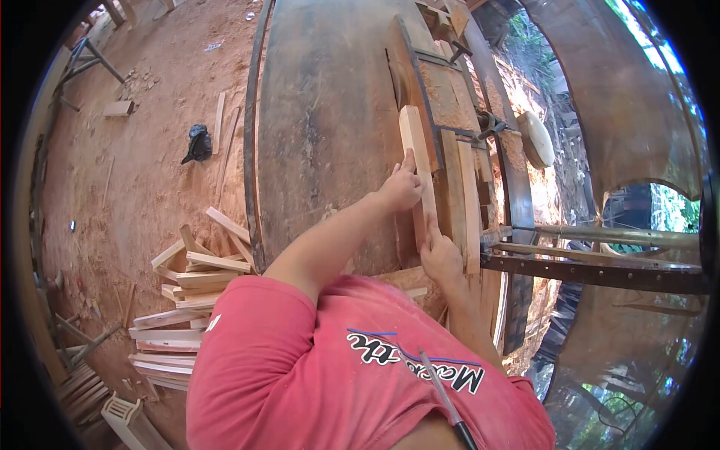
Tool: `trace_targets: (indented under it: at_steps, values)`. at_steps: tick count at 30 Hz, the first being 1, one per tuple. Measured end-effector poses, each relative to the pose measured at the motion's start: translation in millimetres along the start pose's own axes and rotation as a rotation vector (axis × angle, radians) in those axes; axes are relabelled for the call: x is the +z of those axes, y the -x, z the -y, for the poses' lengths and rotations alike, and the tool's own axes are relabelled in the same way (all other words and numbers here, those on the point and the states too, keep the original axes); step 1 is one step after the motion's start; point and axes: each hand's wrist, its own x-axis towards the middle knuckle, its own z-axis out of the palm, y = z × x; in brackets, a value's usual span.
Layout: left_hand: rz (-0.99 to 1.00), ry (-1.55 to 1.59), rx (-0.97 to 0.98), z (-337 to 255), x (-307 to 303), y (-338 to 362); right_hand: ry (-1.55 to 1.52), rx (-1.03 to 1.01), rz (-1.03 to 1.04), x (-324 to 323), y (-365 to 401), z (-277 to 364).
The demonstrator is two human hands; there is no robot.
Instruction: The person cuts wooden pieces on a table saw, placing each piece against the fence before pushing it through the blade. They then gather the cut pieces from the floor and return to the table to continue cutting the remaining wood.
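Observation:
A squared wooden batten (418,157) lies lengthwise on the worn work table (322,112), along a wooden guide on its right. My left hand (403,187) grips the batten near its middle, index finger stretched forward along it and the other fingers curled. My right hand (441,256) is closed on the near end, a finger pointing along the wood. Just beyond the batten's far end, a curved blade-like edge (400,79) stands out of a slot in the table. Parts of both hands' grips are hidden from above.
A stack of cut wood pieces (199,281) sits on the dirt floor at the left. A black plastic bag (198,144) lies farther off, beside thin strips (219,124). Sawdust-covered framing (450,94) and a metal bar (592,271) flank the table's right side.

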Motion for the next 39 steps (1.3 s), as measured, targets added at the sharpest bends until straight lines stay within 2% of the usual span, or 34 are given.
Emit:
trace_targets:
  at_steps: [12, 24, 29, 31, 35, 36, 39]
  values:
    - [0.003, -0.038, 0.018, 5.5, -13.3, -20.4, 0.0, 0.0, -0.008, -12.4, -21.7, 12.7]
    - [0.046, -0.048, -0.059, 6.7, -17.7, -28.5, 0.008, 0.03, 0.031, -11.9, -31.7, 11.8]
    - [0.012, 0.079, -0.034, 5.7, -26.7, -28.8, -0.005, 0.046, 0.011, -37.2, -27.3, 23.7]
    - [0.007, 0.109, -0.013, 2.2, -36.7, -33.0, -0.089, -0.009, -0.134, -57.2, -25.6, 24.0]
    - [-0.056, 0.149, 0.054, -15.8, -54.6, -45.2, -0.003, 0.015, -0.24, -113.3, -30.4, 38.2]
    - [-0.078, 0.018, 0.104, -13.3, -54.6, -51.5, -0.073, -0.018, -0.317, -125.3, -36.6, 38.9]
    - [-0.082, -0.01, 0.118, -20.8, -66.3, -64.7, -0.14, -0.086, -0.444, -159.8, -60.9, 44.7]
